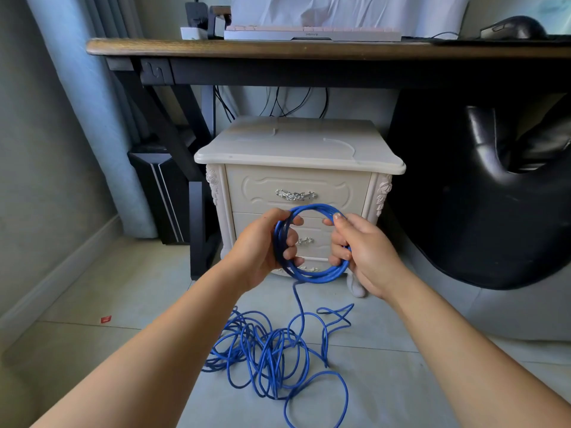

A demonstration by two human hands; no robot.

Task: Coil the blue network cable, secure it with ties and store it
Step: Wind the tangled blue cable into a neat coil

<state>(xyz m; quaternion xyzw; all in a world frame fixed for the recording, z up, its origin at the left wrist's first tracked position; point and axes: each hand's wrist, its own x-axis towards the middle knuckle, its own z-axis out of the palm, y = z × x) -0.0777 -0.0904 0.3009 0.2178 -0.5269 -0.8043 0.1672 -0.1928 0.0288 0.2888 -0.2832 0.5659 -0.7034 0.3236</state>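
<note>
Blue cable (pixel 309 273) – smooth plastic jacket; cabinet (pixel 296 149) – glossy cream paint, metal handles; desk (pixel 247 46) wood-grained.

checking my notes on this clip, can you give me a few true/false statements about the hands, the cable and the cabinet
1. The left hand and the right hand both grip the coil of blue cable. True.
2. All of the cable is coiled. False: a loose tangle lies on the floor, joined to the coil by a strand.
3. Pale ties lie on top of the cabinet. True.
4. The cabinet's top drawer is pulled open. False: the top drawer is shut.
5. A keyboard lies on the floor. False: the keyboard sits on the desk.
</note>
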